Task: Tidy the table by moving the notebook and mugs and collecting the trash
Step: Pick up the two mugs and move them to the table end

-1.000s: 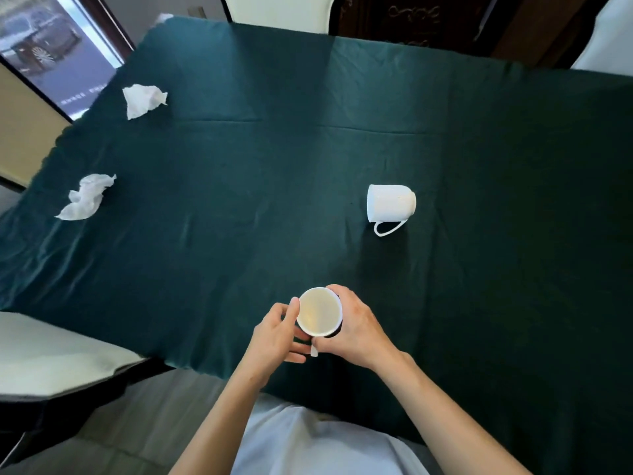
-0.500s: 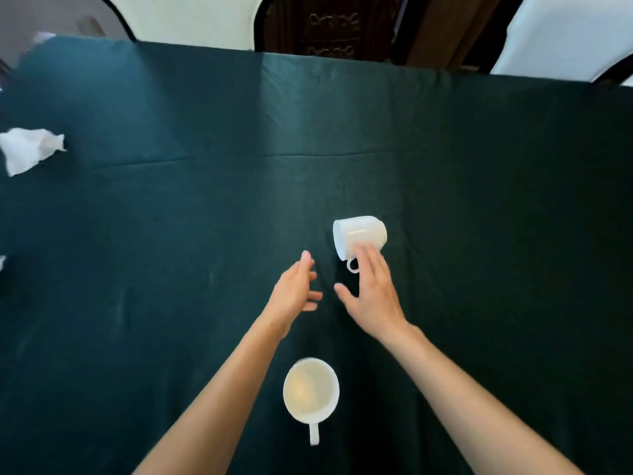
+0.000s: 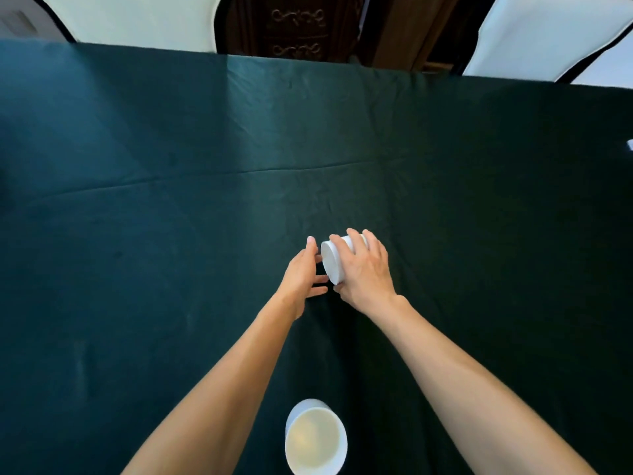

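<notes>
A white mug (image 3: 333,262) lies on its side in the middle of the dark green tablecloth (image 3: 171,234), its flat base turned toward the left. My right hand (image 3: 364,272) wraps over its top and side and grips it. My left hand (image 3: 301,275) is just to the left of the base with fingers apart, fingertips close to or touching the mug. A second white mug (image 3: 315,438) stands upright near the front edge between my forearms, and looks empty. No notebook or trash shows in this view.
Two white chair backs (image 3: 137,18) (image 3: 548,32) stand behind the far table edge, with dark carved wooden furniture (image 3: 298,29) between them. A small white object (image 3: 629,144) peeks in at the right edge.
Both hands let go of the upright mug and reached forward. My right hand has closed over the tipped mug, and my left has come up beside it. The view has shifted right, so the tissues are out of sight.
</notes>
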The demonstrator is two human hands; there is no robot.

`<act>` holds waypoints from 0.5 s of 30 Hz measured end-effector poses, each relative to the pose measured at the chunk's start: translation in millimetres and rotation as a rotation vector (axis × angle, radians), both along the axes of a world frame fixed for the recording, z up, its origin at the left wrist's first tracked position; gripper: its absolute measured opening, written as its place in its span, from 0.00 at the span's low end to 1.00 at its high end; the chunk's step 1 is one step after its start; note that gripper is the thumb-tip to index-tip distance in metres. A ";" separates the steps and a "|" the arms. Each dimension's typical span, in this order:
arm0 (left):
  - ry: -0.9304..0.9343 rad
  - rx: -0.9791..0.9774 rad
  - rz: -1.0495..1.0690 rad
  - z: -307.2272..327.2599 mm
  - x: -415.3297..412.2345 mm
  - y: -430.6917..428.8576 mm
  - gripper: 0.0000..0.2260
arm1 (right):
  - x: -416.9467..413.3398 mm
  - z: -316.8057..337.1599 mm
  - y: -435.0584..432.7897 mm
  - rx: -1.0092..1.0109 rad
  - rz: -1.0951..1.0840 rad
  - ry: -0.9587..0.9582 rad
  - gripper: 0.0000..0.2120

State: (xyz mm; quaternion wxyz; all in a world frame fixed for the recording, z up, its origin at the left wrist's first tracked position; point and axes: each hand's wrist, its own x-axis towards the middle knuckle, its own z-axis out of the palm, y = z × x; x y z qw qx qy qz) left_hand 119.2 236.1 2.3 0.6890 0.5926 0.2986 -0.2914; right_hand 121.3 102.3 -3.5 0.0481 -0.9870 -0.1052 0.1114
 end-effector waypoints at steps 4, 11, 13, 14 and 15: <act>0.004 -0.004 0.031 0.6 -6.0 7.4 0.28 | -5.1 14.3 -8.1 0.158 -0.062 0.034 0.46; -0.083 0.004 0.011 32.5 -45.5 9.0 0.25 | -40.0 37.8 -23.7 0.408 -0.161 0.034 0.45; -0.120 0.028 0.003 46.4 -63.4 6.7 0.24 | -55.1 42.0 -30.9 0.468 -0.174 0.053 0.47; -0.136 0.034 -0.006 50.9 -72.6 4.1 0.23 | -62.4 43.9 -35.1 0.504 -0.181 0.063 0.47; -0.154 0.039 -0.011 54.7 -83.9 1.1 0.22 | -71.0 47.3 -38.3 0.541 -0.182 0.068 0.47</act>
